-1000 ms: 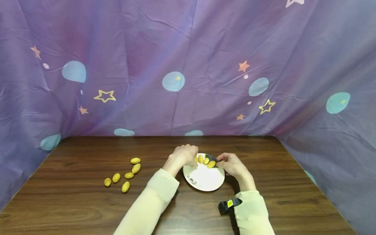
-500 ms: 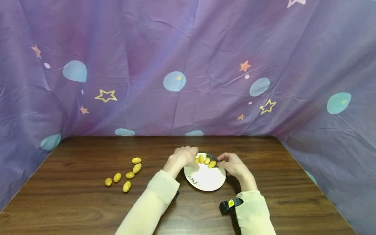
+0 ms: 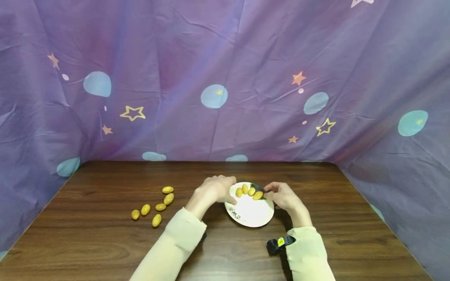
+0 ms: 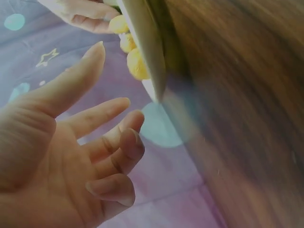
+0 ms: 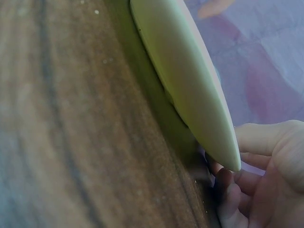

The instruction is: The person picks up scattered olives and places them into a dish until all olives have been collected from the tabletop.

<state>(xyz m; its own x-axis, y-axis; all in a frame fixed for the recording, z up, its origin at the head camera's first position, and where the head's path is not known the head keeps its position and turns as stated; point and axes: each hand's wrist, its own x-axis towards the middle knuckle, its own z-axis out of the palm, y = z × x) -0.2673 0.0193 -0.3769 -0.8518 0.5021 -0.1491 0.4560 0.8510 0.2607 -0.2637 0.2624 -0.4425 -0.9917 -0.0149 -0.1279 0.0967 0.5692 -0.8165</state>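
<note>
A round white plate (image 3: 250,217) with a dark patch on its far rim and a small leaf-like print at the near left stands on the table. Several small yellow oval fruits (image 3: 258,195) lie in a curve near its far rim. My left hand (image 3: 215,189) is at the plate's left edge. In the left wrist view that hand (image 4: 61,152) has its thumb extended and its fingers loosely bent, holding nothing. My right hand (image 3: 284,198) pinches the right rim; in the right wrist view the plate edge (image 5: 223,147) sits between thumb and curled fingers.
Several more yellow fruits (image 3: 156,220) lie scattered on the brown wooden table (image 3: 105,249), left of the left arm. A black strapped device (image 3: 275,246) is on the right wrist. A purple patterned cloth (image 3: 183,78) hangs behind the table.
My left hand has drawn slightly left, away from the fruits, uncovering the leftmost one on the plate. My right hand stays at the rim. The whole view has shifted slightly.
</note>
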